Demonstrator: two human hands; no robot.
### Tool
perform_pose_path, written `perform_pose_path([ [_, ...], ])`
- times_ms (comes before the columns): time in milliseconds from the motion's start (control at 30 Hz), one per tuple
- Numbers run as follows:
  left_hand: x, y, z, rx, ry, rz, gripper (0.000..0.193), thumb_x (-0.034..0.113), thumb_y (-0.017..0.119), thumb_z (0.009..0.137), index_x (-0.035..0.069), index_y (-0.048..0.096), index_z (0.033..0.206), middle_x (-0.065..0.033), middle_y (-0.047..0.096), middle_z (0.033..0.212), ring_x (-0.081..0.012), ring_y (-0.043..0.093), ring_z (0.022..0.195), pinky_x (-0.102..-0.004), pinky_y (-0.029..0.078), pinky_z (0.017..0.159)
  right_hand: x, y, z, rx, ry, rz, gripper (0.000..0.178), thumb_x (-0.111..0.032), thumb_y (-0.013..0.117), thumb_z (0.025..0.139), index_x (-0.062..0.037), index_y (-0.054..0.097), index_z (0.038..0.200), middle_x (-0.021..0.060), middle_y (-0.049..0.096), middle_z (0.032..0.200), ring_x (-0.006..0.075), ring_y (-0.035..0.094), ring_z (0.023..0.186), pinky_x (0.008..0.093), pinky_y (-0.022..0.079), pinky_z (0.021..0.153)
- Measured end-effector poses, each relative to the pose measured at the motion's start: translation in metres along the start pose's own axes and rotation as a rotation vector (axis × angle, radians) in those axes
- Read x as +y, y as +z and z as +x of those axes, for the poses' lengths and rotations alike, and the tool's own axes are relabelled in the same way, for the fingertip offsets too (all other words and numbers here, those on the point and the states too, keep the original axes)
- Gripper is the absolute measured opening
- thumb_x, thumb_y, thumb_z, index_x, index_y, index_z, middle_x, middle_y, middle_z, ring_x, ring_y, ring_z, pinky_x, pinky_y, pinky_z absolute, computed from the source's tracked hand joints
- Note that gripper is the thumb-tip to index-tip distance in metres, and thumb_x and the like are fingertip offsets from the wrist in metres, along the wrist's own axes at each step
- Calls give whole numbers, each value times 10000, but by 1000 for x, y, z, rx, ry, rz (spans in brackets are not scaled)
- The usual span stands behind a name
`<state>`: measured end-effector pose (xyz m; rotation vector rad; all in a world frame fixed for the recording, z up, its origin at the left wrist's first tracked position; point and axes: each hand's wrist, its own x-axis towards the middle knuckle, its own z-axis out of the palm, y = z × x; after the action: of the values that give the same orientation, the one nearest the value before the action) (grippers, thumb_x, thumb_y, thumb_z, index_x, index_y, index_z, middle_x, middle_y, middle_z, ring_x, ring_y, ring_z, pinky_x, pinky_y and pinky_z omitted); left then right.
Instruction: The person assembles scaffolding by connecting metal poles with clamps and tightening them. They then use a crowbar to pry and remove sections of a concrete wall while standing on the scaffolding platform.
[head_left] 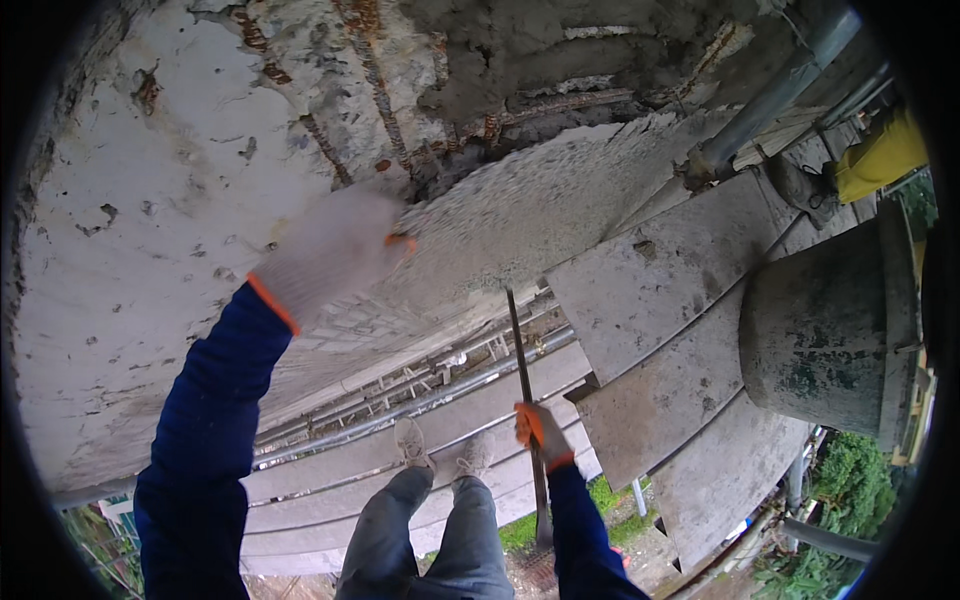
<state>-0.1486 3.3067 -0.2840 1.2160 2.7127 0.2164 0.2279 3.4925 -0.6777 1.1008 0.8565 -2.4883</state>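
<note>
My right hand, in a glove with an orange palm, is closed round a long thin metal bar with a wider, flattened near end. Its far tip reaches the lower edge of the rough grey wall patch; whether they touch, I cannot tell. To the left, my left hand is against or just in front of the pale concrete wall, in a whitish knitted glove with an orange cuff. Motion smears its fingers, and nothing shows in it. Above it, rusty reinforcing bars lie exposed beside dark wet-looking mortar.
I stand on scaffold planks, with gaps at the wall and between boards. A large mortar-stained bucket sits on the right-hand boards. Beyond it are a steel scaffold tube and another person's yellow-clad leg and boot. Greenery shows below.
</note>
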Motion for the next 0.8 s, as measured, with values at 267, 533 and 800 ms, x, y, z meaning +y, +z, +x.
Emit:
perform_pose_path([
  [267, 10, -6, -80, -306, -64, -263, 432, 373, 755, 887, -28, 654, 761, -235, 576, 605, -409, 614, 558, -484, 478, 563, 91, 12, -142, 320, 234, 17, 198, -158, 658, 962, -91, 542, 816, 17, 465, 559, 146, 418, 383, 325, 336, 354],
  [533, 32, 0, -225, -239, -107, -151, 293, 316, 729, 906, 30, 689, 860, -169, 605, 587, -402, 628, 550, -491, 514, 566, 98, 46, -94, 151, 381, -285, 240, -246, 665, 977, -106, 556, 816, -8, 475, 605, 115, 418, 437, 305, 336, 397],
  [800, 9, -60, -349, -542, -235, -121, 252, 269, 651, 956, 18, 649, 940, -124, 655, 692, -346, 648, 566, -479, 497, 519, 167, 130, -109, -125, 743, -260, 260, -262, 655, 998, -104, 560, 814, -30, 486, 577, 94, 486, 419, 247, 386, 390],
])
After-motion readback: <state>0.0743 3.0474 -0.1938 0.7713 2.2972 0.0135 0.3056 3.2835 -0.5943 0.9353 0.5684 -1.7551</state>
